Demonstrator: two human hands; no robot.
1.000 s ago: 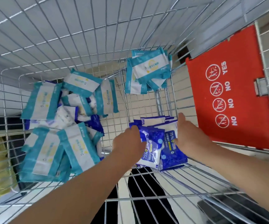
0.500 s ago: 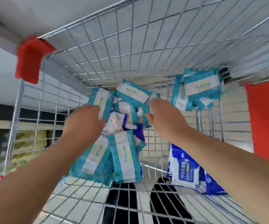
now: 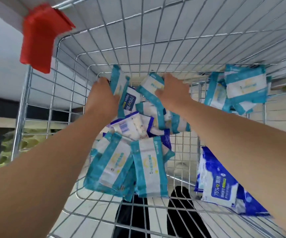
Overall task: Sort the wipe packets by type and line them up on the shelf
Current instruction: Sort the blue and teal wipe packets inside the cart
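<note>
Reaching into cart (image 3: pixel 138 40): your left hand (image 3: pixel 102 95) pinches tall teal packet (image 3: pixel 117 79); right hand (image 3: pixel 173 91) on next packet (image 3: pixel 151 84), can't tell grip

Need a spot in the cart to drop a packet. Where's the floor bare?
Bare wire floor lies between the mixed pile and the dark blue stack, and along the near edge below the pile. Crowded: the mixed pile itself and the teal stack far right.
</note>
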